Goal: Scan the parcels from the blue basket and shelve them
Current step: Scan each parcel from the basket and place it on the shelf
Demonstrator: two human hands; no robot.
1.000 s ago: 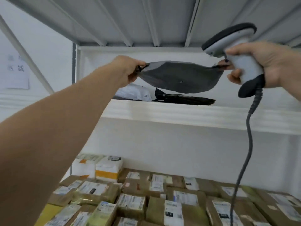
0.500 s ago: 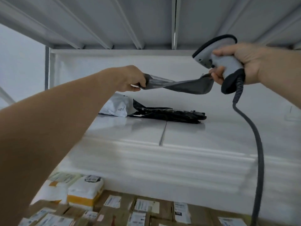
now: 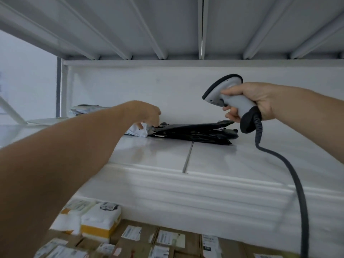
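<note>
Lying flat on the black parcel stack (image 3: pixel 195 136) at the back of the shelf (image 3: pixel 242 159), the grey parcel (image 3: pixel 193 125) looks shelved. The left hand (image 3: pixel 147 113) hangs at its left end, whether gripping or loose unclear. The right hand (image 3: pixel 258 99) clasps the scanner (image 3: pixel 229 95), raised clear of the pile.

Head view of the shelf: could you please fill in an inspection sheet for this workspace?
Surface: white shelf, seam down its middle.
Job's things: dark grey parcel lying on black parcels; white parcel at their left.
Clutter: bagged parcels at far left.
Hands: left hand over the grey parcel's left end, grip unclear; right hand grips scanner.
Cables: scanner cable hangs past the shelf front.
Surroundings: labelled boxes below; ribbed shelf underside overhead.
</note>
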